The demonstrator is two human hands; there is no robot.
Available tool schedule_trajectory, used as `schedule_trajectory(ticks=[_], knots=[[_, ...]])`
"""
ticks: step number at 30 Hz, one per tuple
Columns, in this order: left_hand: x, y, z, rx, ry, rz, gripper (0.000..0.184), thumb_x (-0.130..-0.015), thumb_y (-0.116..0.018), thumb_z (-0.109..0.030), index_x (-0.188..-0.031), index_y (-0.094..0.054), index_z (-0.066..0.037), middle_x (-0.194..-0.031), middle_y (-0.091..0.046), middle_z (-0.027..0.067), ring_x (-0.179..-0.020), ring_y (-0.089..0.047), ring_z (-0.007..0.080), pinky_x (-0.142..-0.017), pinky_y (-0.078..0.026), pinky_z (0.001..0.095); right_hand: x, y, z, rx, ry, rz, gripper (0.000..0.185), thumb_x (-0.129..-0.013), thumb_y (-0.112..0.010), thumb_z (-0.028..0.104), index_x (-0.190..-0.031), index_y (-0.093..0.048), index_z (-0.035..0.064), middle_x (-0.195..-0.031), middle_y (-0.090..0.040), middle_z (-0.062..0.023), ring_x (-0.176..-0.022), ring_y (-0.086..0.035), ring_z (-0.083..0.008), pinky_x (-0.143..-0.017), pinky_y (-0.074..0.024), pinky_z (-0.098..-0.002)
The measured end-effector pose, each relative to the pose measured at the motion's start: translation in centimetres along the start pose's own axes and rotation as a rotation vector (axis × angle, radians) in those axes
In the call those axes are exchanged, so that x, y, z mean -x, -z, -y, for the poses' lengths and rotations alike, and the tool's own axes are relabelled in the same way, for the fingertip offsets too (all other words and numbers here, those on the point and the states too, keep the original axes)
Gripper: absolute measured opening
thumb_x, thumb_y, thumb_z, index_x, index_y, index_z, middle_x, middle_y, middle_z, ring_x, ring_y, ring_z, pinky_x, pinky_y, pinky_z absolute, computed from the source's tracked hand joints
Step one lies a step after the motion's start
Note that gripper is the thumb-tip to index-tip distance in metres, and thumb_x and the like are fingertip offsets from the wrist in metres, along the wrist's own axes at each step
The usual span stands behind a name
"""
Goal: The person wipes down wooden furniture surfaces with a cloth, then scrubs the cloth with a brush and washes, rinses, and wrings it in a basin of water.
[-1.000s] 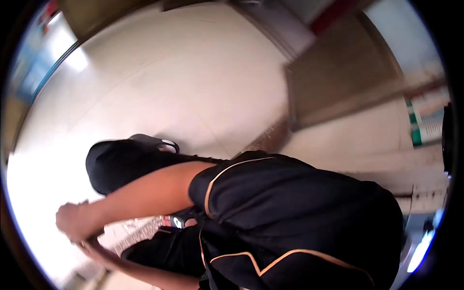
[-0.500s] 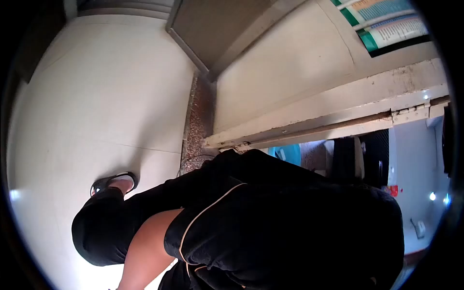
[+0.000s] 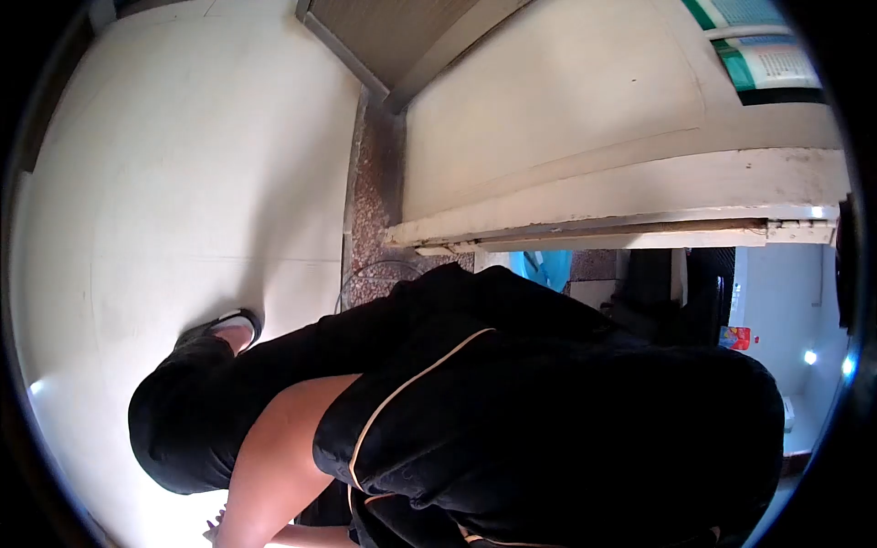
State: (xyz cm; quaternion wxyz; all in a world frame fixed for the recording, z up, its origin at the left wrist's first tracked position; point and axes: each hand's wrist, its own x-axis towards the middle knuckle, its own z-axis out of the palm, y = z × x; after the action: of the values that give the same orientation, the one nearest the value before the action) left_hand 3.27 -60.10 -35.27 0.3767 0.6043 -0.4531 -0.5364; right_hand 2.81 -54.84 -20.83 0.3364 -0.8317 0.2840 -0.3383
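Observation:
No hand shows clearly. A bare arm (image 3: 283, 447) comes out of a black short sleeve with gold piping (image 3: 402, 393) and runs down to the lower edge. Beside its lower end is a small dark jagged shape (image 3: 215, 528) that I cannot make out. Part of a second bare forearm (image 3: 315, 536) shows at the bottom edge. What the hands hold or touch is hidden. Black trousers (image 3: 183, 420) cover a bent leg, and a foot in a dark sandal (image 3: 239, 324) rests on the pale floor.
The view lies sideways. A cream door frame (image 3: 585, 196) with a hinge (image 3: 804, 230) borders a speckled stone threshold (image 3: 365, 192). Beyond are a blue plastic bag (image 3: 545, 267) and a red packet (image 3: 734, 337). A brown wooden panel (image 3: 402, 36) stands above, near printed packs (image 3: 767, 64).
The view has shifted and turned slightly, so the door frame lies more level. More of the arm, a second forearm and the dark jagged shape now show at the bottom.

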Motion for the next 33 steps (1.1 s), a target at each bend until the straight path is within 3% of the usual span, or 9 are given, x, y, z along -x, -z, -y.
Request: schedule_trajectory(ticks=[6,9,14,17,19,22,25,30,33], knots=[[1.7,4.4,-1.1,-0.01,0.018,-0.062,0.027,-0.096,-0.06,-0.029,-0.101,-0.064,-0.002,-0.081,-0.057,0.0004,-0.07,-0.051,0.0093,-0.058,-0.043,0.0272,0.5,4.0,0.3,0.141,-0.151,0.367,0.033,-0.08,-0.061,0.028,-0.09,-0.072,-0.0013,-0.079,-0.068,-0.0168,-0.085,-0.066,-0.0285,-0.07,-0.0512,-0.0465],[3.5,7.5,-1.9,0.0,0.028,-0.111,0.027,-0.096,-0.06,-0.029,-0.098,-0.065,-0.003,-0.079,-0.056,-0.0005,-0.068,-0.05,0.0085,-0.056,-0.042,0.0264,-0.1,0.9,1.5,0.499,-0.291,0.326,0.039,-0.073,-0.061,0.031,-0.092,-0.071,-0.0017,-0.096,-0.064,-0.0256,-0.09,-0.057,-0.04,-0.075,-0.0458,-0.057],[10.4,13.7,-3.7,0.107,0.022,-0.253,0.026,-0.096,-0.06,-0.028,-0.095,-0.066,-0.003,-0.075,-0.055,-0.0019,-0.065,-0.049,0.0072,-0.053,-0.041,0.0251,-0.6,-1.1,0.6,-0.258,-0.362,0.623,0.043,-0.057,-0.083,0.03,-0.089,-0.074,0.0018,-0.093,-0.072,-0.0106,-0.083,-0.067,-0.0195,-0.077,-0.0516,-0.0282],[17.2,14.4,-4.2,0.183,0.002,-0.31,0.026,-0.096,-0.06,-0.028,-0.093,-0.066,-0.003,-0.073,-0.055,-0.0028,-0.063,-0.049,0.0064,-0.052,-0.04,0.0243,4.1,0.9,0.4,-0.749,-0.497,0.379,0.041,-0.063,-0.082,0.039,-0.08,-0.073,0.003,-0.07,-0.07,-0.0141,-0.059,-0.066,-0.022,-0.059,-0.0551,-0.0369],[19.8,13.4,-4.4,0.134,0.001,-0.295,0.026,-0.097,-0.059,-0.028,-0.091,-0.067,-0.003,-0.072,-0.054,-0.0034,-0.061,-0.048,0.0059,-0.05,-0.04,0.0237,3.0,2.5,0.6,-0.237,-0.349,0.424,0.039,-0.072,-0.073,0.04,-0.073,-0.071,0.0011,-0.066,-0.067,-0.0174,-0.06,-0.067,-0.0282,-0.059,-0.0541,-0.0396],[22.6,11.4,-6.1,-0.181,0.041,-0.334,0.032,-0.097,-0.059,-0.033,-0.085,-0.064,-0.004,-0.06,-0.046,-0.0051,-0.057,-0.043,0.0056,-0.049,-0.034,0.0255,2.5,4.8,1.2,0.053,-0.107,0.628,0.05,-0.071,-0.074,0.043,-0.1,-0.066,0.0015,-0.096,-0.067,-0.0218,-0.088,-0.066,-0.0342,-0.078,-0.0519,-0.0417],[27.6,10.4,-8.1,-0.373,-0.011,-0.412,0.029,-0.101,-0.053,-0.027,-0.091,-0.059,0.0,-0.071,-0.051,0.0014,-0.067,-0.043,0.0079,-0.059,-0.04,0.0276,2.1,4.9,1.7,-0.073,-0.021,0.801,0.051,-0.072,-0.075,0.044,-0.088,-0.064,-0.0029,-0.081,-0.065,-0.0217,-0.077,-0.064,-0.0332,-0.072,-0.0503,-0.0392],[37.6,8.1,-10.8,-0.466,-0.023,-0.529,0.016,-0.102,-0.047,-0.016,-0.104,-0.049,0.0,-0.086,-0.057,0.0127,-0.079,-0.053,0.0144,-0.072,-0.044,0.0342,3.1,3.3,6.7,-0.539,-0.088,1.049,0.035,-0.082,-0.073,0.033,-0.087,-0.064,-0.0002,-0.073,-0.062,-0.0053,-0.071,-0.056,-0.0111,-0.066,-0.0461,-0.0281],[42.0,5.8,-10.0,-0.294,-0.04,-0.626,0.029,-0.104,-0.039,-0.01,-0.13,-0.044,0.001,-0.113,-0.062,0.0188,-0.108,-0.059,0.0207,-0.089,-0.048,0.033,3.4,1.2,7.9,-0.684,-0.074,1.096,0.031,-0.083,-0.072,0.03,-0.088,-0.065,-0.0001,-0.073,-0.062,-0.0035,-0.07,-0.055,-0.0091,-0.066,-0.0455,-0.0273]])
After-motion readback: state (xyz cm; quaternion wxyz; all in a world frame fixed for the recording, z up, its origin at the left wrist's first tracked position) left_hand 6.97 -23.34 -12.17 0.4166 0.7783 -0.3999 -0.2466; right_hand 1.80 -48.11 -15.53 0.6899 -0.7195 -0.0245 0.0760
